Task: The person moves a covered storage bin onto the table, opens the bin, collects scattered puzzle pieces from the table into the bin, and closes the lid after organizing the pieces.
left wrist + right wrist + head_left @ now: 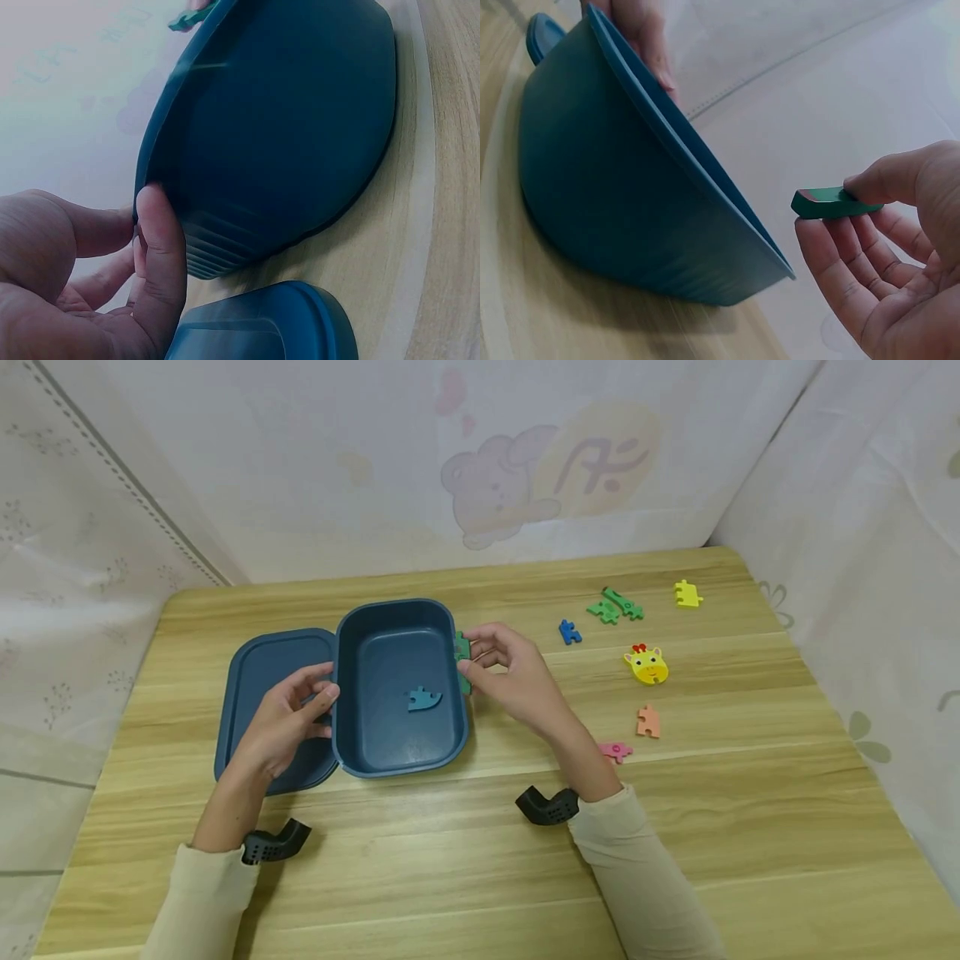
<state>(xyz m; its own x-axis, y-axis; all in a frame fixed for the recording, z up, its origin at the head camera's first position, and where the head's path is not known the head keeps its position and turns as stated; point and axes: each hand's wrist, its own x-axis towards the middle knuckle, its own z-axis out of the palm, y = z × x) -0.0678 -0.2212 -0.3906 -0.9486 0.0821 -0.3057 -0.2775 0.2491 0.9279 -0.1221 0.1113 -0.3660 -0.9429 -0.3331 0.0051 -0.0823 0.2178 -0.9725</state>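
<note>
A deep dark blue plastic box [401,770] stands on the table's left half with one blue-grey puzzle piece [423,699] lying inside it. My left hand [281,722] pinches the box's left rim between thumb and finger, seen closely in the left wrist view. By the opposite rim, my right hand [517,677] holds a green puzzle piece [821,204] between thumb and fingertips. In the right wrist view that piece is above the tabletop, just outside the box and apart from it.
The matching lid [243,702] lies under my left hand, beside the box. To the right are a yellow giraffe-head piece [647,666], two green pieces [615,606], a blue piece [569,632], a yellow piece [686,594], an orange piece [648,722] and a pink piece [617,752] partly behind my right forearm.
</note>
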